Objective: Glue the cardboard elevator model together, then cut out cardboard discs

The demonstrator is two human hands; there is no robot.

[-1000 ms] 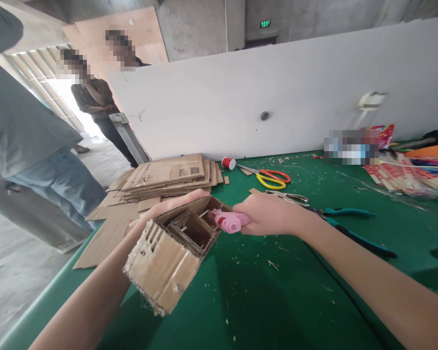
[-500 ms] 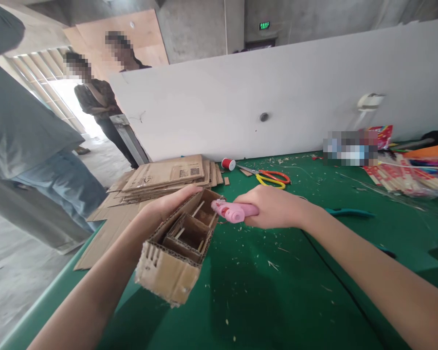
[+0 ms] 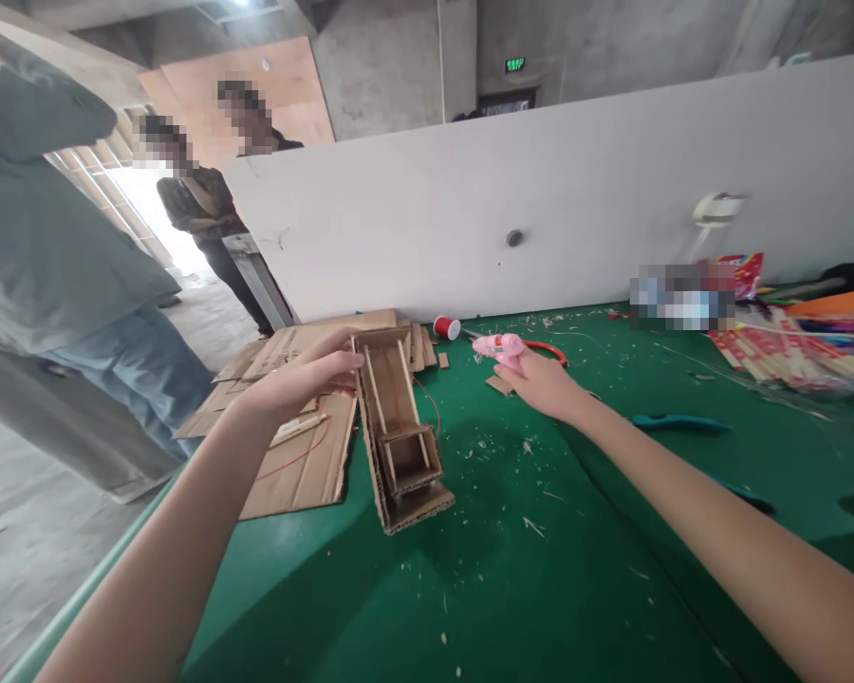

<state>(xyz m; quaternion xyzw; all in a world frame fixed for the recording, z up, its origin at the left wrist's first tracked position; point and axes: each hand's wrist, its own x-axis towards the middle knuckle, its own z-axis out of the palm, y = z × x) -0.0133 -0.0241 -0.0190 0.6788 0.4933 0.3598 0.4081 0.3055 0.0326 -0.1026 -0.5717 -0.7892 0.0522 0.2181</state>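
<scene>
While left hand (image 3: 300,378) grips open cardboard box (image 3: 397,410), mid-frame, right hand (image 3: 543,381) clasps pink glue gun (image 3: 504,348), right of centre.

Scissors (image 3: 556,351) partly hidden behind right hand (image 3: 543,382); pliers (image 3: 683,423) behind forearm (image 3: 690,493).

Head camera: one lens is looking from the person's head, above the near side of the green surface (image 3: 491,588), facing forward and downward across it.
Lower corners: the left forearm (image 3: 163,522) and right forearm (image 3: 712,512) are showing closest to the lens.
Cardboard box (image 3: 393,394): it is sitting at middle range, the lens looking down into its open side.
Surface edges: the left one is slanting up from the lower left, the floor (image 3: 7,493) showing beyond; the far one is running along the white panel (image 3: 427,218).
Exit sign (image 3: 514,65): it is showing farther off, above the panel's top.
</scene>
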